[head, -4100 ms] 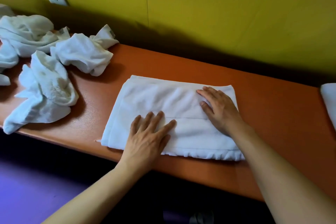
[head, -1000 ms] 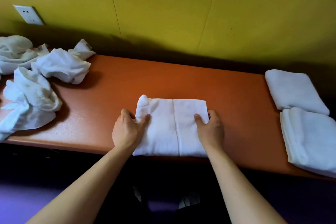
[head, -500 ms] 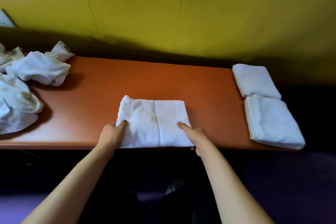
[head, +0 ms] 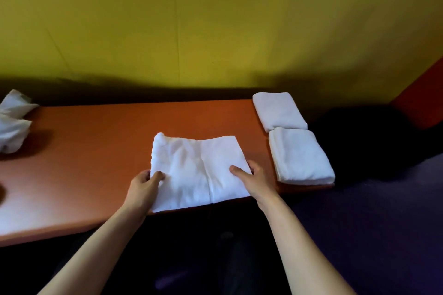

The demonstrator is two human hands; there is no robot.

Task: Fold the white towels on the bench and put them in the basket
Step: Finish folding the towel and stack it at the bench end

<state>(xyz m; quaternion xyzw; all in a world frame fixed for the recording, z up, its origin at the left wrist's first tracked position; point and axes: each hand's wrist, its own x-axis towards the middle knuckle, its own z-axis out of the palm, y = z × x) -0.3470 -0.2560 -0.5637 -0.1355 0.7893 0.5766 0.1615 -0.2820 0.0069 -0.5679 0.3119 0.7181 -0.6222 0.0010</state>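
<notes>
Folding looks finished: left hand (head: 143, 183) and right hand (head: 255, 175) pinch the folded towel (head: 199, 170) at the surface (head: 96, 151) edge, seemingly lifting it; next, an unseen basket.

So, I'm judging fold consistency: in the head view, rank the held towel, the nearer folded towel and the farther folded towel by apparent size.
1. Held towel, gripped by both hands, looks largest, but it is also closest.
2. Nearer folded towel.
3. Farther folded towel; distance may explain the small gap, so treat these two as alike.

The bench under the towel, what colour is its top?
Orange-brown, plain, with no pattern; the bench shows only in the head view, below a yellow-green wall.
</notes>
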